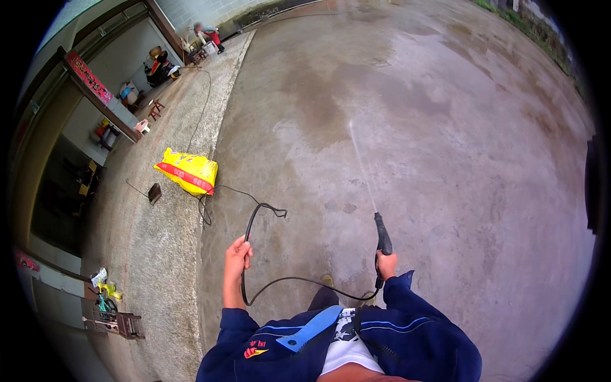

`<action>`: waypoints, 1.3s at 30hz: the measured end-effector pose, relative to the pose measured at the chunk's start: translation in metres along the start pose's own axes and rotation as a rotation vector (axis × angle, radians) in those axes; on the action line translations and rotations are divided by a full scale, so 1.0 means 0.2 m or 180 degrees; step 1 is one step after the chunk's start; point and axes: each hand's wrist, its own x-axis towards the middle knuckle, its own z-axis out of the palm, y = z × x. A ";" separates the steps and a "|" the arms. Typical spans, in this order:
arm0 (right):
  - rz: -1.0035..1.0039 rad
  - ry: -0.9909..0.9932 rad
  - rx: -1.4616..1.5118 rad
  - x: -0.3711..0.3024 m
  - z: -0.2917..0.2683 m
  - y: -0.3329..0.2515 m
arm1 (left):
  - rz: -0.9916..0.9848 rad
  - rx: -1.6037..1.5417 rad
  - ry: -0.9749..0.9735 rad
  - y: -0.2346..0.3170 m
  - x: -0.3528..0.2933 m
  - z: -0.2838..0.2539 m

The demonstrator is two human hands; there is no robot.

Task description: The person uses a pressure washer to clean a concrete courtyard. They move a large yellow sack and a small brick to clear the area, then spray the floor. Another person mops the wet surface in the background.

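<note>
In my right hand (386,263) is a black pressure washer gun (383,234), its nozzle pointing forward and a thin jet of water (361,159) shooting onto the concrete ahead. My fingers wrap round its grip. A black hose (299,279) runs from the base of the gun across my front to my left hand (238,253), which is closed round it at the left. Beyond that hand the hose bends over and drops to the ground, near a yellow and red sack (188,172) with cables beside it.
A dustpan with a long handle (154,193) stands on the rough pale strip at left. Further back are a small stool (156,109), a scooter (160,69) and a seated person (209,37). A child's bike (105,305) is near left. Wet concrete (445,191) spreads ahead and right.
</note>
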 end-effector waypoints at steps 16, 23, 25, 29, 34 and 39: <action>-0.0293 0.0290 -0.0153 -0.53 1.07 -0.27 | 0.0221 -0.0079 0.0306 -0.01 0.34 -1.09; -0.0216 0.0257 -0.0458 -0.73 1.51 -0.37 | 0.0268 -0.0114 0.0471 0.12 0.52 -1.50; -0.0160 0.0061 -0.0488 -0.83 1.64 -0.48 | 0.0320 -0.0075 0.0527 0.14 0.53 -1.57; -0.0014 0.0181 0.0210 -0.79 1.75 -0.66 | 0.0330 -0.0225 0.0767 0.20 0.53 -1.69; 0.0101 0.0039 -0.0172 -0.79 1.97 -0.59 | 0.0410 -0.0355 0.0873 0.27 0.62 -1.69; 0.0022 -0.0233 0.0480 -0.62 2.15 -0.90 | 0.0616 -0.0432 0.1106 0.39 0.71 -1.65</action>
